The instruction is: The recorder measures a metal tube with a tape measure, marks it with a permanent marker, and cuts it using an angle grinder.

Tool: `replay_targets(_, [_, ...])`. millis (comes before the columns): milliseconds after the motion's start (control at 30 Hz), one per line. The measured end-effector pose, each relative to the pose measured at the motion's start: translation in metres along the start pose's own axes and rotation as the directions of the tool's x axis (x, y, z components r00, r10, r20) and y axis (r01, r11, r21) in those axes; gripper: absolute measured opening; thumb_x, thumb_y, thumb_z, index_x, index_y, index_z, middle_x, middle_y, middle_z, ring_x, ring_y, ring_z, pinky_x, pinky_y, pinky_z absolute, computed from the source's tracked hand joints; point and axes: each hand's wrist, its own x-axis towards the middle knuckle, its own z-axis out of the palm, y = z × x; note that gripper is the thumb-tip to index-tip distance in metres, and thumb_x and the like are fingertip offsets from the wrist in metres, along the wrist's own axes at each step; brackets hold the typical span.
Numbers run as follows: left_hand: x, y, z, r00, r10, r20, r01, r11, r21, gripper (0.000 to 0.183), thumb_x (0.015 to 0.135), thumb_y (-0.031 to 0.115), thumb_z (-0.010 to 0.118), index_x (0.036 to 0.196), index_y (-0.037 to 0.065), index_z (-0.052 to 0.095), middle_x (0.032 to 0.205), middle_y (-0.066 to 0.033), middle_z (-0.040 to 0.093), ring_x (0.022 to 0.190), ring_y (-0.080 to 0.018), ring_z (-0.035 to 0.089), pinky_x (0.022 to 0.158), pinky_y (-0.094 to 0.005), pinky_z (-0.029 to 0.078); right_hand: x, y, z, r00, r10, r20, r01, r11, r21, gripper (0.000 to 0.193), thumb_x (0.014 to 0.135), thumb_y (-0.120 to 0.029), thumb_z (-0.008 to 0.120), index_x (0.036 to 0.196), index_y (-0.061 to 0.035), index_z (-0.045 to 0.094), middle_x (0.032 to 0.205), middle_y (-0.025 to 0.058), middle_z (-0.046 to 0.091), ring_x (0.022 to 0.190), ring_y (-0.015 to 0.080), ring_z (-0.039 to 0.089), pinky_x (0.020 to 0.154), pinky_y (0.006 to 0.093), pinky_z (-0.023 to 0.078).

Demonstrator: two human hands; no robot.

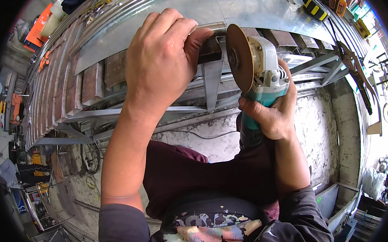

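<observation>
My right hand (pixel 275 114) is wrapped round the green body of an angle grinder (pixel 268 69). Its thin brown disc (pixel 240 57) stands upright, facing left. My left hand (pixel 166 52) is closed, thumb and fingers pressed on a thin shiny metal bar (pixel 217 27) that lies along the edge of the slatted work table (pixel 91 87). The bar's right end comes close to the disc's upper edge; whether they touch I cannot tell. Much of the bar is hidden behind my left hand.
A metal sheet (pixel 258 8) covers part of the table. At the right lie a yellow and black tape measure (pixel 315 8), an orange and black power tool (pixel 334 2) and locking pliers (pixel 353 64). A thin cable (pixel 194 133) runs across the floor below.
</observation>
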Motion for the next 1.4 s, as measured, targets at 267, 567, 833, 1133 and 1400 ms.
replay_targets(267, [0.0003,-0.0011,-0.0007,1.0,0.011,0.009,-0.011,1.0,-0.004,0.024,0.098,0.028,0.082,0.091,0.005,0.076,0.088,-0.0039,0.068,0.083,-0.0254,0.066,0.072,-0.0387,0.057,0.0001,-0.0009,0.0015,1.0,0.007,0.001,-0.007,1.0,0.027,0.097,0.078,-0.011,0.09,0.16,0.0053,0.042,0.135,0.0189,0.07,0.126,0.0266,0.068,0.111,0.0423,0.055])
replay_targets(567, [0.0026,-0.0027,-0.0015,0.999,0.034,-0.007,-0.034,0.999,-0.023,0.019,0.094,0.021,0.085,0.093,0.003,0.079,0.086,-0.0041,0.068,0.084,-0.025,0.067,0.075,-0.0387,0.058,-0.0003,-0.0031,0.0039,0.998,0.049,-0.039,-0.047,0.997,0.054,0.09,0.077,-0.009,0.089,0.154,0.0076,0.046,0.118,0.0096,0.074,0.1,0.0161,0.072,0.09,0.0336,0.06])
replay_targets(833, [0.0019,-0.0035,-0.0011,1.0,0.017,0.001,-0.017,0.999,-0.052,0.019,0.093,0.021,0.086,0.092,0.003,0.079,0.086,-0.0037,0.068,0.085,-0.0246,0.068,0.077,-0.0391,0.057,0.002,-0.0002,-0.0006,0.999,0.052,-0.007,-0.052,0.999,-0.01,0.081,0.078,-0.004,0.085,0.148,0.0081,0.048,0.107,0.0096,0.075,0.089,0.0159,0.073,0.082,0.0327,0.062])
replay_targets(1133, [0.0017,-0.0033,-0.0014,1.0,0.017,0.001,-0.017,0.997,-0.079,0.019,0.092,0.02,0.087,0.092,0.003,0.079,0.086,-0.0032,0.068,0.085,-0.0243,0.069,0.076,-0.0394,0.056,0.0012,-0.0024,0.0015,0.994,0.103,-0.024,-0.102,0.994,0.048,0.096,0.075,-0.007,0.091,0.158,0.007,0.044,0.132,0.0163,0.072,0.121,0.0232,0.07,0.109,0.0394,0.055])
replay_targets(1400, [0.0013,-0.0046,-0.0016,1.0,-0.001,0.008,0.002,0.991,-0.13,0.019,0.09,0.019,0.087,0.094,0.002,0.079,0.089,-0.0042,0.069,0.085,-0.0252,0.07,0.077,-0.0399,0.056,0.0019,-0.0027,0.0019,0.994,0.105,-0.023,-0.102,0.992,0.079,0.094,0.075,-0.007,0.09,0.156,0.0076,0.045,0.129,0.0158,0.074,0.118,0.023,0.071,0.106,0.0392,0.056])
